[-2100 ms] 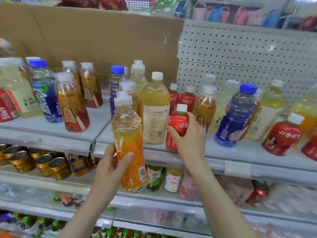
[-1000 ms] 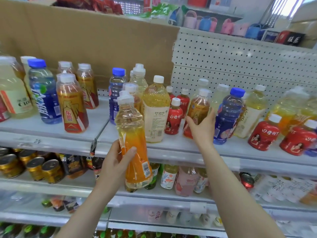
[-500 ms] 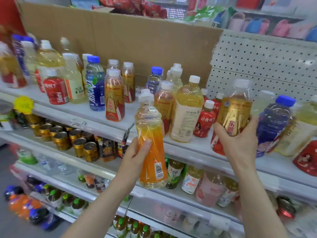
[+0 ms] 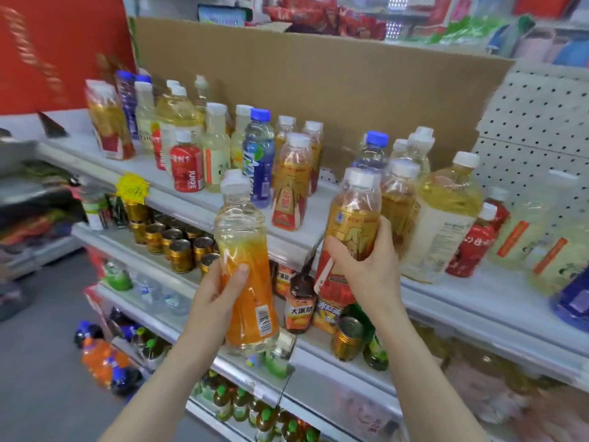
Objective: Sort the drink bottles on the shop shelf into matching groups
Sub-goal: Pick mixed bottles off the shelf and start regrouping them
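Fingers (image 4: 384, 232) of the right hand (image 4: 366, 266) are seen wrapped round an amber bottle (image 4: 353, 215), while the left hand (image 4: 216, 295) is closed about an orange bottle (image 4: 245, 260). A cardboard sheet (image 4: 350, 90) is propped behind the top shelf (image 4: 497, 295), where mixed drinks are crowded. The amber bottle is held slightly tilted before the shelf edge, thumb laid across its gold and red label, near a matching bottle (image 4: 291, 186) standing on the shelf. The orange bottle is held nearly upright further left, below shelf level, thumb pressed flat on its front. Both forearms are raised from below.
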`<action>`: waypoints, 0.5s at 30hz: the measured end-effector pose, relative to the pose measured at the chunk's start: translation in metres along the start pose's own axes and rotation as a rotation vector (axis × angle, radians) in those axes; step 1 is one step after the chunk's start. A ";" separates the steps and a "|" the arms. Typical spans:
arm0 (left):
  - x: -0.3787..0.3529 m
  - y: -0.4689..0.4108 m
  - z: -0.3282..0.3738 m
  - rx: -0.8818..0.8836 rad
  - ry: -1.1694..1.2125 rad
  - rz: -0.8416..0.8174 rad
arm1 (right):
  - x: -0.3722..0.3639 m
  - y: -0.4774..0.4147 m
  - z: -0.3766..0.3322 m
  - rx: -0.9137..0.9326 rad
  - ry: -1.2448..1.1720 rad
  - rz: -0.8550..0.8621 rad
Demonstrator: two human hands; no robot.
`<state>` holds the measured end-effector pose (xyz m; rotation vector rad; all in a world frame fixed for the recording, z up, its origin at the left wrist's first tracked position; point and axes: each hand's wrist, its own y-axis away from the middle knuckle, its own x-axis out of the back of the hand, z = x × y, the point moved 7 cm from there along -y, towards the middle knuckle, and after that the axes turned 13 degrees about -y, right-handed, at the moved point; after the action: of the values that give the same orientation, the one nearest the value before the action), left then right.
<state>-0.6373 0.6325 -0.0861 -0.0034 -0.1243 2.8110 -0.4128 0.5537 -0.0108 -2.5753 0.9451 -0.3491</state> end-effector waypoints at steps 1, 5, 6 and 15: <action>0.012 -0.008 -0.001 0.003 -0.003 -0.003 | -0.012 -0.007 -0.002 0.009 0.004 0.009; 0.059 -0.046 0.001 -0.005 -0.019 -0.029 | -0.059 -0.034 -0.009 0.001 -0.004 0.031; 0.070 -0.055 0.003 -0.014 -0.024 -0.034 | -0.069 -0.040 -0.010 -0.002 -0.003 0.039; 0.124 -0.127 0.019 -0.041 -0.095 -0.198 | -0.111 -0.072 -0.010 -0.053 0.104 0.224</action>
<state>-0.7143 0.7904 -0.0549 0.1257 -0.1933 2.6107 -0.4581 0.6745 0.0179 -2.4842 1.2823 -0.4029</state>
